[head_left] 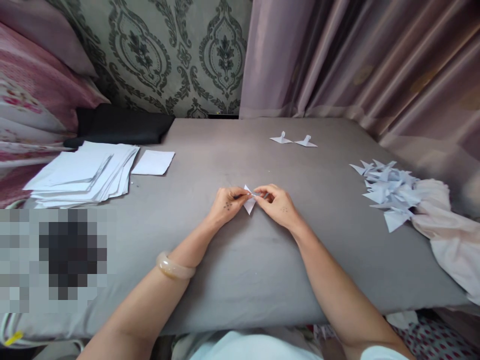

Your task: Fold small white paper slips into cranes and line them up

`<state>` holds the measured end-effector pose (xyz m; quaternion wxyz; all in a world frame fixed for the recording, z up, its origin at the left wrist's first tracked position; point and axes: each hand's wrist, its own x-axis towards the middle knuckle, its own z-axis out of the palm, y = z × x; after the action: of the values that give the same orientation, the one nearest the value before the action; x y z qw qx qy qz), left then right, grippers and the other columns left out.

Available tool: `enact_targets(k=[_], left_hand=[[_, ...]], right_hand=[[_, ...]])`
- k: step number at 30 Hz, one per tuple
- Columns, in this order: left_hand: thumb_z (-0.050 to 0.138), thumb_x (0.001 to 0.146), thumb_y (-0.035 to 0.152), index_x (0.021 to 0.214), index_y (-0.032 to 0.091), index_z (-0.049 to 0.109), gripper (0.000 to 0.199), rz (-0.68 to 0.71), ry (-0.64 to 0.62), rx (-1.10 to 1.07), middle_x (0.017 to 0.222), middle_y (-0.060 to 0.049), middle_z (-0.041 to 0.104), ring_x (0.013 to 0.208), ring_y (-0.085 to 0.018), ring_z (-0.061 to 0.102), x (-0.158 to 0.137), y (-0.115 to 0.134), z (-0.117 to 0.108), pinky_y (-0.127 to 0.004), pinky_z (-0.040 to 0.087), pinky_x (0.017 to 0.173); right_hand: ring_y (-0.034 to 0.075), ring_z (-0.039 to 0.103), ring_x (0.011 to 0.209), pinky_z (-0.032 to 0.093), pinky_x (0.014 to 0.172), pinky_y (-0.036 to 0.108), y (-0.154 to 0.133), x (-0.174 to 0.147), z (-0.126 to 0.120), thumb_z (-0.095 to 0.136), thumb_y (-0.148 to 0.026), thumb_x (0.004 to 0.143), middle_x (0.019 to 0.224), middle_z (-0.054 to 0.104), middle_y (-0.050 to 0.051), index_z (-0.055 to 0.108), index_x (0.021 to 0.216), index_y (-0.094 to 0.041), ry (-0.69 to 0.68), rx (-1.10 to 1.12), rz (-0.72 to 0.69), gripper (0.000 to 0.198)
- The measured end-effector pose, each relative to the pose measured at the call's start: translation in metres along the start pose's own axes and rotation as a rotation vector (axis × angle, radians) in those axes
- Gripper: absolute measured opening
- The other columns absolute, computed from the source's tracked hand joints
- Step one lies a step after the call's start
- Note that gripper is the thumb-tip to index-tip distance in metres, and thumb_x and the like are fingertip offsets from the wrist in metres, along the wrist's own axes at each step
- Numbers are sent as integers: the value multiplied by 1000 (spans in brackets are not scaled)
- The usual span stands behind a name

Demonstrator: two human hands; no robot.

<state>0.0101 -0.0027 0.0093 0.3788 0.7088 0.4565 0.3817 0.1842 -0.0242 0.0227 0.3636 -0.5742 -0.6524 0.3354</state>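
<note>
We have one folded paper piece between our two hands, above the middle of the grey cloth-covered counter, with one pointed end directed away from us and the other towards us. The step in hand looks like shaping or creasing its narrow middle. To do this well, we should steady the paper with the left hand and let the right hand do the finer work, lining up the layers before pressing and running a fingertip along each crease so that it stays sharp. Light pressure suits such thin paper; a hard tug could tear the narrow part or skew the points. Our left fingers are brought together, thumb against index, pinching the paper at its left side. Our right fingers also come together at the tips and seem to pinch the middle from the right, though the exact contact is too small to make out. For a guide to shape, we can look to the two folded paper figures standing farther back, to the right of our hands, each with an upright part between flat points.
</note>
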Motion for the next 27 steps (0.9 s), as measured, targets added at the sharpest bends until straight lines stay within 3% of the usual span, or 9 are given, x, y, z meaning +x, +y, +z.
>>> enact_targets(k=[3, 9, 14, 18, 22, 27], left_hand=[[61, 82, 28, 83, 16, 74, 18, 16, 1, 2, 80, -5, 74, 72, -15, 66, -1, 1, -1, -22, 47, 65], [58, 84, 26, 81, 18, 72, 17, 34, -35, 37, 84, -5, 74, 77, -16, 66, 0, 4, -1, -24, 47, 70], [61, 83, 28, 85, 22, 69, 10, 34, -1, 270, 85, -3, 72, 85, -18, 62, -1, 6, 0, -34, 39, 86], [62, 82, 29, 91, 22, 66, 12, 32, -21, 424, 88, -3, 69, 87, -19, 57, -2, 6, -2, -34, 35, 82], [58, 85, 27, 82, 20, 64, 10, 65, -61, 510, 80, -2, 66, 82, -19, 56, -2, 1, -2, -33, 33, 76], [58, 85, 29, 80, 20, 63, 11, 89, -43, 555, 79, -2, 66, 80, -18, 56, -2, -2, 0, -32, 31, 75]], right_hand=[[10, 53, 64, 42, 66, 24, -2, 0, 1, 57, -29, 83, 87, 61, 2, 68, 94, -21, -20, -87, -90, 18], [12, 54, 68, 41, 68, 26, -4, -1, 1, 55, -28, 86, 86, 61, 2, 66, 84, -22, -16, -186, -90, 12], [14, 56, 75, 40, 70, 27, -6, 0, 1, 53, -25, 87, 89, 61, 3, 65, 83, -23, -3, -262, -125, 13], [14, 58, 81, 41, 73, 26, -3, 0, 0, 52, -22, 87, 95, 63, 3, 66, 89, -24, -20, -217, -173, 15], [13, 55, 69, 42, 69, 27, 2, -1, 0, 57, -22, 83, 95, 64, 3, 65, 94, -24, 31, -270, -66, 14], [12, 54, 65, 42, 68, 27, 1, 0, 3, 57, -26, 82, 88, 62, 2, 66, 81, -22, 10, -236, -19, 9]])
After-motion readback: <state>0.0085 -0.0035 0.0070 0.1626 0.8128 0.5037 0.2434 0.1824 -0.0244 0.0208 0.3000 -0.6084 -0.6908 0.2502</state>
